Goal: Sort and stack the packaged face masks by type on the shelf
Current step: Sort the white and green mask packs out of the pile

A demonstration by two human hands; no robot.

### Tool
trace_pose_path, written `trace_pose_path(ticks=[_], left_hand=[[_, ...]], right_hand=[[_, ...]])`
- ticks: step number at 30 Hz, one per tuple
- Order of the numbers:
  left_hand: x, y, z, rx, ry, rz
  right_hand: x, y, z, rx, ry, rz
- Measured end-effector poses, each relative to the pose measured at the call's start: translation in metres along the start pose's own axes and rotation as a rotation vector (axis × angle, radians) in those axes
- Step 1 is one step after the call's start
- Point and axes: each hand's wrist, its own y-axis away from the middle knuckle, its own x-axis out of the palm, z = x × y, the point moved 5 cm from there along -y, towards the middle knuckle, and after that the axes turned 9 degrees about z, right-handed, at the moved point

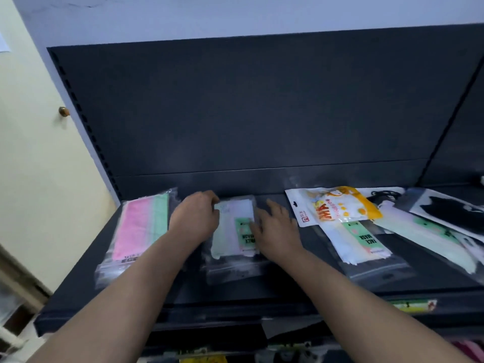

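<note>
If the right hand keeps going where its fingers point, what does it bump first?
Probably the shelf's dark back wall; nothing shows between it and the right hand, though depth is hard to judge.

Shot from one wide-angle head-worn camera, close over the dark shelf (235,297), angled forward and down. Faced the black back panel (262,106) almost square on, slightly rolled, cream door (31,153) at frame left. Sat near enough to catch both forearms entering from the bottom edge, left hand (195,218) and right hand (277,229) mid-frame.

Dark shelf (222,297) under scattered mask packs (358,239)
</note>
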Motion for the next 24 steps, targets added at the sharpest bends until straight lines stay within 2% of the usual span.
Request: trace_pose_path(ticks=[3,5,9,13,15,20,24], left_hand=[[0.011,-0.011,-0.04,0.097,0.05,0.015],[0.023,-0.015,-0.07,0.149,0.082,0.035],[0.054,-0.024,-0.126,0.19,0.081,0.102],[0.084,-0.034,-0.172,0.184,0.063,0.176],[0.093,-0.036,-0.189,0.185,0.056,0.189],[0.113,-0.043,-0.218,0.273,0.004,0.18],[0.14,-0.039,-0.221,0.334,-0.044,0.375]], right_hand=[[-0.037,0.019,-0.045,-0.022,0.07,-0.169],[-0.056,0.031,-0.083,0.044,0.152,-0.201],[-0.075,0.053,-0.147,0.212,0.254,-0.135],[-0.086,0.069,-0.193,0.416,0.191,-0.054],[-0.083,0.07,-0.202,0.407,0.154,0.011],[-0.079,0.074,-0.208,0.269,0.174,-0.006],[-0.073,0.071,-0.216,0.277,0.045,0.022]])
